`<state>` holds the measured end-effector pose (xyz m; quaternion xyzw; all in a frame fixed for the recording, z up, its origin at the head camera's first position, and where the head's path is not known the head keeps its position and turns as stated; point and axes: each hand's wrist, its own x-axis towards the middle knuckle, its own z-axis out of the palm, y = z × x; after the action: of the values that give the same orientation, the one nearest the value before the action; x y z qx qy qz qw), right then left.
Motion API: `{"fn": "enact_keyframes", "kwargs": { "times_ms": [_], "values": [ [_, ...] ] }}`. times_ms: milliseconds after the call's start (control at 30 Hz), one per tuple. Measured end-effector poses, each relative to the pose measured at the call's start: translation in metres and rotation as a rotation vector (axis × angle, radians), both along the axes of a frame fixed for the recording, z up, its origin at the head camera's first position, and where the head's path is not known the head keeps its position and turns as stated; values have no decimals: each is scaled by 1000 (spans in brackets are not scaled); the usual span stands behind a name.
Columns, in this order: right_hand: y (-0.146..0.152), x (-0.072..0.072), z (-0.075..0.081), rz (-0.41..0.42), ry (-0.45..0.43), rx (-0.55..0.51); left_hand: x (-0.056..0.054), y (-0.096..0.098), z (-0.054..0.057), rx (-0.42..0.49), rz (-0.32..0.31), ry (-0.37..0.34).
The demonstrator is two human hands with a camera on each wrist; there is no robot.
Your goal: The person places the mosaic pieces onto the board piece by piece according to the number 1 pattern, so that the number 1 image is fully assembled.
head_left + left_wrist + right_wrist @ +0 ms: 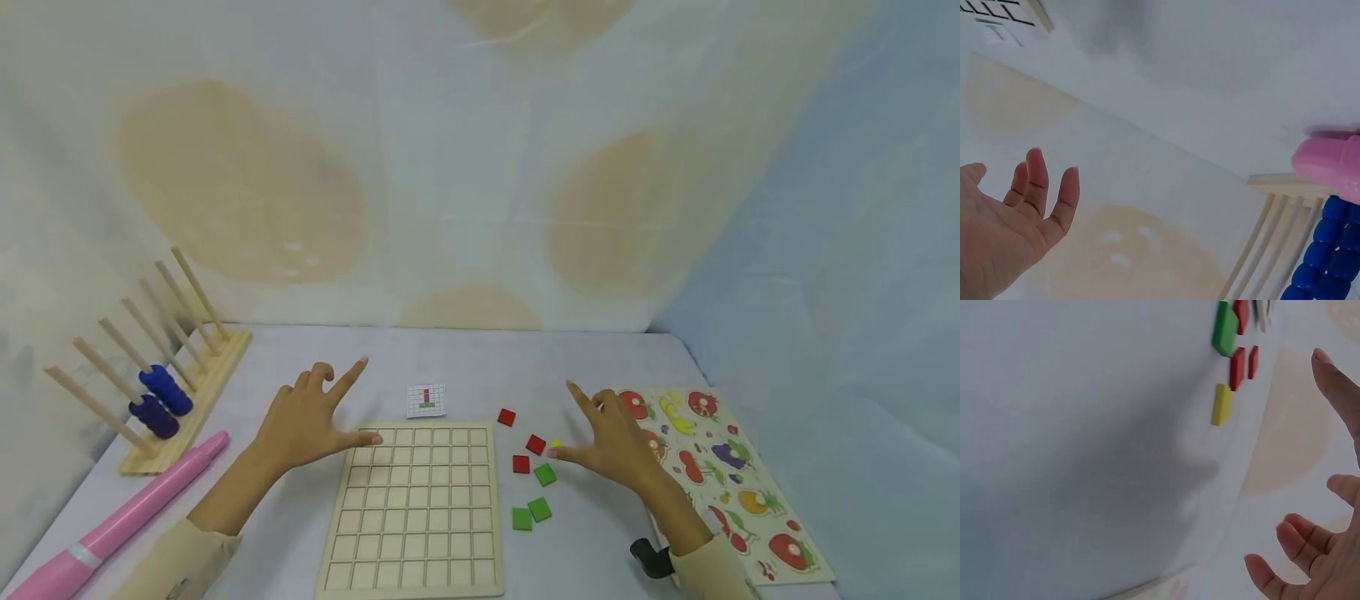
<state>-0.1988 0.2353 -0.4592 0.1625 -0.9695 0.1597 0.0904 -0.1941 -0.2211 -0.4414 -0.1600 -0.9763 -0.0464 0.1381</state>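
Note:
My left hand [303, 421] hovers by the upper left corner of a wooden grid board [408, 500], thumb and index finger spread wide and nothing held. On the other side my right hand [611, 437] is held in the same spread pose, also holding nothing. Between the board and that hand lie red square tiles [521, 464], green square tiles [540, 509] and a yellow tile [1221, 405], which the right thumb partly covers in the head view. Behind the board lies a small pattern card [426, 401] with a gridded red and green figure.
At the left stands a wooden peg rack [202, 383] with blue beads [167, 390] and dark purple beads [154, 417] on its pegs. A pink tube-shaped object [142, 508] lies before it. A fruit picture board [735, 483] and a black object [651, 558] are at the right.

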Motion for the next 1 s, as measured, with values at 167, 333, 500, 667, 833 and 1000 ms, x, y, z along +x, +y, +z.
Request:
{"fn": "enact_keyframes", "kwargs": {
  "times_ms": [167, 333, 500, 667, 833, 1000],
  "values": [
    [5, 9, -9, -13, -60, -17, 14, -4, -13, 0, -33, -41],
    [8, 15, -13, -9, -89, -10, 24, -9, -19, -3, -47, -87],
    [12, 20, -19, -29, -109, 21, 29, -16, -24, -8, -44, -136],
    [15, 23, -24, -33, -140, 12, 33, -24, -31, 25, -51, -202],
    [17, 25, -27, -29, -178, -7, 35, -31, -38, 41, -70, -269],
    [19, 25, -30, -25, -199, -12, 36, -36, -43, 37, -94, -314]
  ]
}}
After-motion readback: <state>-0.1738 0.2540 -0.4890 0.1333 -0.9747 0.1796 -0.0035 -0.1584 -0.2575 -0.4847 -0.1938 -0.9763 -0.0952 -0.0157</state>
